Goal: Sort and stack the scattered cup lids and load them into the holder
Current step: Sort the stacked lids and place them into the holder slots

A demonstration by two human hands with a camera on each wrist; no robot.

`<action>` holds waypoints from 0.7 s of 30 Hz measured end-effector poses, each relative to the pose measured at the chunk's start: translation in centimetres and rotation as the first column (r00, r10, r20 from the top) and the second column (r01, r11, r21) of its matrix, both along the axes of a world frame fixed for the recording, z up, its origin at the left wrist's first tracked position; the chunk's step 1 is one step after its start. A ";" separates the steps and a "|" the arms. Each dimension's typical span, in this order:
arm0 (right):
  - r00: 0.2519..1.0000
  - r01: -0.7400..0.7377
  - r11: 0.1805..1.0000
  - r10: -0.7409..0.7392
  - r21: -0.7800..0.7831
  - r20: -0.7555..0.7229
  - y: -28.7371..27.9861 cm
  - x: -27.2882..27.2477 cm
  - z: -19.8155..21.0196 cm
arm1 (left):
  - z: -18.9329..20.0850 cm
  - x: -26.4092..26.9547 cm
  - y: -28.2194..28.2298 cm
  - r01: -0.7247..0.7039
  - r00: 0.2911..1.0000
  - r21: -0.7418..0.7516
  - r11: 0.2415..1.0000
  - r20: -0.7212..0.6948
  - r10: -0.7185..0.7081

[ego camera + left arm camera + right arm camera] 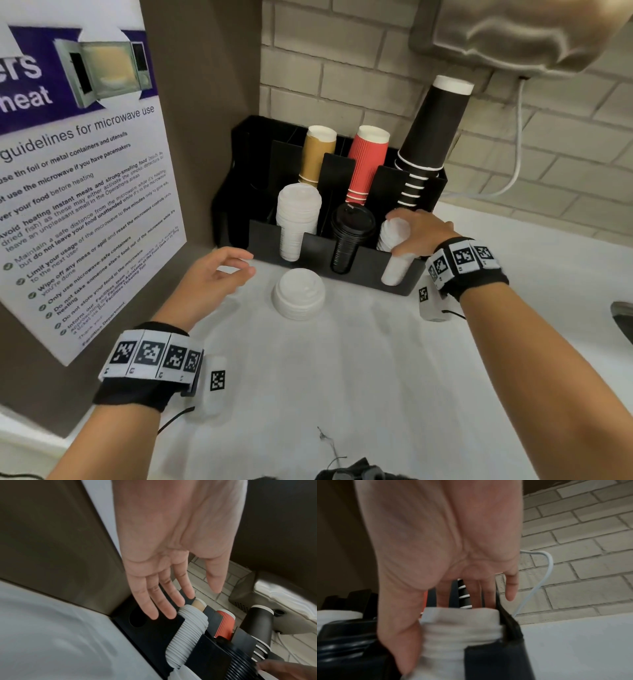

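A black holder (310,249) stands at the back of the white counter. Its front slots hold a tall white lid stack (297,219), a black lid stack (349,236) and a shorter white lid stack (394,260). My right hand (409,236) grips this right-hand white stack (462,628), thumb on its left side and fingers behind it. A loose stack of white lids (298,298) sits on the counter in front of the holder. To the left of the loose stack my left hand (239,267) hovers open and empty, and its straight fingers (163,605) point at the holder (154,630).
Kraft cups (317,154), red cups (368,161) and tall black cups (428,137) fill the holder's back row. A poster (85,205) covers the brown side wall on the left. A metal dispenser (513,34) hangs above, and its white cable (518,154) runs down the brick wall.
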State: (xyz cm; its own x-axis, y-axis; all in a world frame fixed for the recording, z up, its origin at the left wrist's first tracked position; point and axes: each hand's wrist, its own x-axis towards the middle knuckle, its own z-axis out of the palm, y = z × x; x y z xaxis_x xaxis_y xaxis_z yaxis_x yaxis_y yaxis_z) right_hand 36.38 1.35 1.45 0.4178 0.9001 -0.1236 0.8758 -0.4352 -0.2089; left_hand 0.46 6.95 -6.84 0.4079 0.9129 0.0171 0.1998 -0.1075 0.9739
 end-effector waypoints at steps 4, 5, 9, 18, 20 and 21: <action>0.999 -0.024 0.997 0.027 -0.067 0.044 0.3 -0.1 -0.5 | -0.2 0.0 0.2 -0.006 1.000 0.004 1.000 -0.023 0.006; 0.997 -0.023 0.996 0.029 -0.081 0.067 0.3 -0.1 -0.7 | -0.2 0.0 0.3 -0.006 1.000 0.005 1.000 -0.025 0.006; 0.987 -0.021 0.994 0.037 -0.103 0.154 0.3 -0.4 -1.3 | -0.2 0.1 0.4 -0.004 1.000 0.006 1.000 -0.019 0.004; 0.960 -0.044 0.983 0.091 -0.177 0.266 0.1 -1.2 -1.4 | -0.3 0.1 0.2 0.011 1.000 0.012 1.000 0.008 -0.011; 0.950 -0.050 0.976 0.112 -0.211 0.291 0.0 -1.6 -1.2 | -0.3 0.3 0.1 0.017 1.000 0.012 1.000 0.010 -0.017; 0.949 -0.045 0.971 0.114 -0.233 0.293 -0.2 -1.7 -0.9 | -0.2 0.3 0.0 0.019 1.000 0.012 1.000 0.011 -0.019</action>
State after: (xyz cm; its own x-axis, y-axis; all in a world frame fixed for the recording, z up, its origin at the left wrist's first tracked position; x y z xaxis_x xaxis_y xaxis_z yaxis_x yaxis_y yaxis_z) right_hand 34.64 1.19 0.53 0.3948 0.8964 -0.2017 0.9158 -0.3664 0.1646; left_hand 0.76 7.00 -7.07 0.4252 0.9045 0.0328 0.1871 -0.1233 0.9746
